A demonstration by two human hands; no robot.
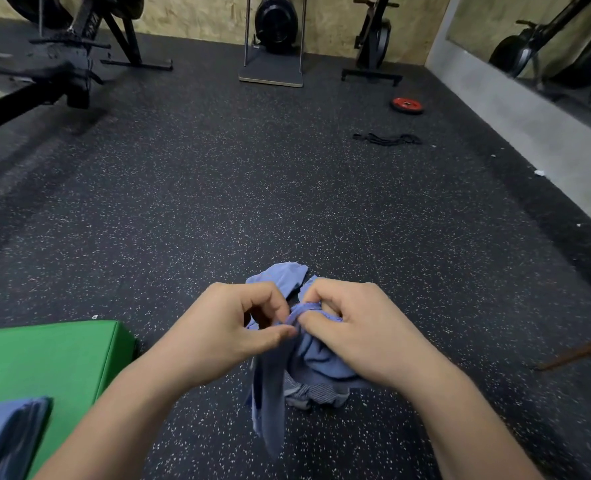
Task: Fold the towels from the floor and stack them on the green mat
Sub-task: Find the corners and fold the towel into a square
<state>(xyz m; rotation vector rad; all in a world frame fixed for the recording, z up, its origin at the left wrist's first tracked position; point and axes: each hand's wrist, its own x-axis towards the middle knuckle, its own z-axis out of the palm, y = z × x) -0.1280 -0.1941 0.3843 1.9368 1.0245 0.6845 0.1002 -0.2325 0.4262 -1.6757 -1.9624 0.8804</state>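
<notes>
A crumpled blue towel (pixel 276 386) hangs above the speckled black floor in front of me. My left hand (pixel 231 327) pinches its top edge between thumb and fingers. My right hand (pixel 353 327) grips the same edge right beside it, the two hands almost touching. Part of the towel sticks up behind my hands and a striped part bunches below them. The green mat (pixel 52 358) lies at the lower left. A folded blue towel (pixel 7 434) rests on the mat's near corner.
Black exercise machines (pixel 65 53) stand at the far left and along the back wall. A red weight plate (pixel 407 105) and a black band (pixel 386 139) lie on the floor at the far right. A mirror wall runs along the right.
</notes>
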